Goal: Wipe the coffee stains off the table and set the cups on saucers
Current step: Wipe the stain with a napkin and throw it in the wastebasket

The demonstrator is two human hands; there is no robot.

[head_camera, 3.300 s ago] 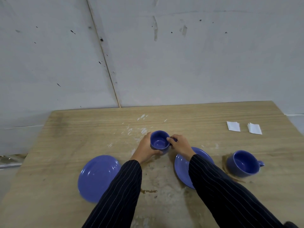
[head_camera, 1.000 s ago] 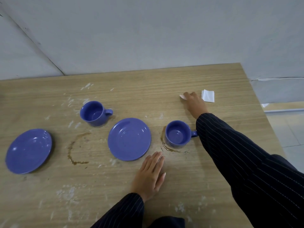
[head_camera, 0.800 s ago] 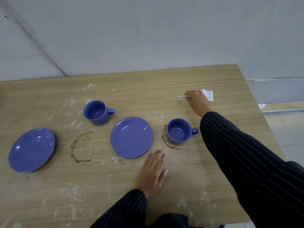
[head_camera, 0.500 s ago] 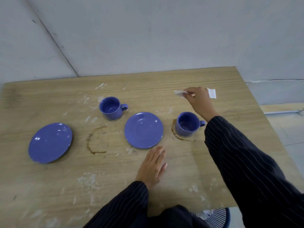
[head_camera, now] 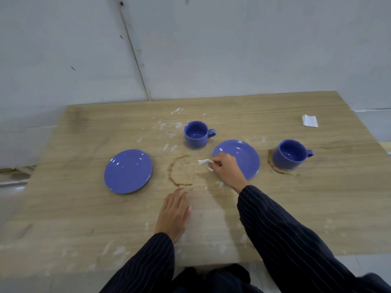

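My right hand (head_camera: 225,170) pinches a white tissue (head_camera: 204,163) just right of a brown coffee ring (head_camera: 178,174) on the wooden table (head_camera: 84,208). My left hand (head_camera: 174,212) lies flat on the table below the ring, fingers together, holding nothing. A blue cup (head_camera: 196,134) stands on the bare table behind the ring. One blue saucer (head_camera: 243,157) sits partly under my right hand; another blue saucer (head_camera: 128,171) lies to the left. A second blue cup (head_camera: 289,154) stands at the right on its own coffee stain (head_camera: 275,169).
A second folded white tissue (head_camera: 310,120) lies near the table's far right corner. White scuffs mark the wood behind the cups and near the front edge. A grey wall (head_camera: 190,49) runs along the table's far edge.
My right hand picked a tissue from the far right and carried it left to the coffee ring. My left hand stayed flat on the table. My view swung left.
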